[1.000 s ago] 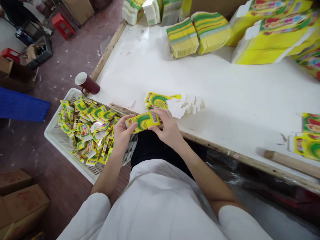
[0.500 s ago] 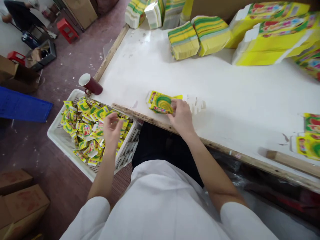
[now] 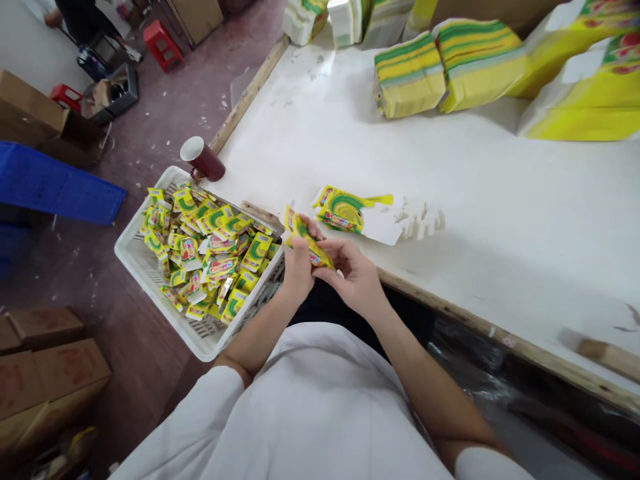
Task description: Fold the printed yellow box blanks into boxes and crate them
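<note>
My left hand (image 3: 297,265) and my right hand (image 3: 356,275) together grip one flat yellow-and-green carton blank (image 3: 303,235) just in front of the table's near edge. A small pile of the same flat blanks (image 3: 353,213) lies on the white table (image 3: 500,200) just beyond my hands, some with their white sides up. To my left, a white plastic basket (image 3: 131,267) holds several small folded yellow-green boxes (image 3: 210,250).
A dark red mug (image 3: 203,159) stands at the table's left corner, behind the basket. Bundles of yellow-green blanks (image 3: 445,70) line the far side of the table. Brown cardboard boxes (image 3: 45,373), a blue crate (image 3: 55,190) and red stools (image 3: 163,43) stand on the floor to the left.
My left hand dropped a folded box into the basket while the right reached to the pile. Both hands now hold a fresh blank near the table edge. The camera view shifted left.
</note>
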Demonstrator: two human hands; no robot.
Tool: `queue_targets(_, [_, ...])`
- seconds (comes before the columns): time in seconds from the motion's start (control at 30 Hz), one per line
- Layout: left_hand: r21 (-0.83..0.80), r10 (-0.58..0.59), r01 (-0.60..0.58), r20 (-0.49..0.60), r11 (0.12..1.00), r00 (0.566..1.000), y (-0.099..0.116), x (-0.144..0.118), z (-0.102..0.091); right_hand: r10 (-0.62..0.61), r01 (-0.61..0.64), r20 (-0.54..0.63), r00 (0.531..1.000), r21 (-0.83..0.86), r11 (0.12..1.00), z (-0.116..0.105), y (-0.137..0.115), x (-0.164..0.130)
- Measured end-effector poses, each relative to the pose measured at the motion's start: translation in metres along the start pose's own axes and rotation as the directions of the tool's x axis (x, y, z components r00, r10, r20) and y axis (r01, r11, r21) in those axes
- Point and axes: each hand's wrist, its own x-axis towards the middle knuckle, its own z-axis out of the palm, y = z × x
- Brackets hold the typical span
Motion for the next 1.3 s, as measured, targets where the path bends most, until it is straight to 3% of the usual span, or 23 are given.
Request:
queue_targets(0.07, [0.056,0.004,-0.006,0.041,0.998,0.999,-0.005,-0.003,-0.012,-0.05,0.042,-0.072,0.996,-0.11,0.993,-0.01,-0.002,0.004])
queue_targets(0.17, [0.2,0.077,-0.087,0.058,0.976,0.995,-0.006,-0.006,-0.032,-0.244,0.181,-0.16,0.956,-0.334,0.925,-0.031,-0.008,0.005])
queue_targets(0.23, [0.305,0.097,-0.148,0.175,0.941,0.98,0.003,-0.004,-0.045,-0.338,0.246,-0.16,0.927,-0.419,0.874,-0.044,-0.012,0.003])
queue_targets(0.3, [0.369,0.064,-0.218,0.387,0.904,0.92,0.019,0.001,-0.055,-0.398,0.259,-0.165,0.902,-0.532,0.806,-0.055,-0.014,-0.002])
queue_targets(0.37, [0.424,0.024,-0.316,0.565,0.849,0.825,0.034,0.006,-0.06,-0.481,0.268,-0.134,0.866,-0.688,0.674,-0.062,-0.014,-0.006])
queue_targets(0.43, [0.512,-0.021,-0.427,0.659,0.745,0.752,0.042,0.007,-0.057,-0.575,0.351,-0.01,0.818,-0.783,0.513,-0.061,-0.014,-0.01])
queue_targets(0.5, [0.606,-0.126,-0.478,0.692,0.635,0.71,0.039,0.004,-0.05,-0.595,0.45,0.13,0.793,-0.784,0.428,-0.054,-0.014,-0.013])
queue_targets(0.57, [0.678,-0.186,-0.457,0.653,0.575,0.734,0.03,-0.001,-0.043,-0.571,0.438,0.109,0.814,-0.76,0.48,-0.044,-0.012,-0.015])
queue_targets(0.63, [0.724,-0.165,-0.419,0.584,0.547,0.795,0.02,-0.007,-0.038,-0.506,0.313,-0.092,0.858,-0.686,0.656,-0.036,-0.008,-0.016])
queue_targets(0.7, [0.73,-0.091,-0.432,0.555,0.53,0.827,0.013,-0.012,-0.038,-0.332,0.192,-0.265,0.905,-0.442,0.876,-0.03,-0.002,-0.015])
queue_targets(0.77, [0.708,-0.034,-0.485,0.582,0.513,0.813,0.008,-0.015,-0.038,-0.071,0.053,-0.215,0.974,-0.088,0.995,-0.025,0.006,-0.013])
queue_targets(0.8, [0.696,-0.018,-0.511,0.601,0.505,0.799,0.006,-0.016,-0.039,0.037,-0.03,-0.134,0.99,0.051,0.998,-0.023,0.01,-0.011])
queue_targets(0.87, [0.672,-0.011,-0.559,0.643,0.486,0.765,0.003,-0.018,-0.039,0.128,-0.12,-0.048,0.991,0.15,0.981,-0.019,0.016,-0.008])
queue_targets(1.0, [0.615,0.016,-0.621,0.704,0.486,0.71,-0.002,-0.02,-0.038,0.032,-0.03,-0.132,0.991,0.02,0.999,-0.016,0.024,-0.004])
queue_targets(1.13, [0.609,0.013,-0.631,0.715,0.48,0.699,-0.005,-0.014,-0.042,-0.062,0.062,0.007,0.998,0.026,0.998,-0.021,0.024,-0.011])
queue_targets(1.23, [0.633,-0.035,-0.613,0.708,0.473,0.705,-0.015,-0.008,-0.048,-0.133,0.154,0.134,0.982,-0.155,0.976,-0.021,0.017,-0.017])
queue_targets(1.3, [0.641,-0.02,-0.627,0.706,0.443,0.708,-0.025,-0.007,-0.049,-0.136,0.172,0.124,0.983,-0.343,0.923,-0.018,0.011,-0.018])
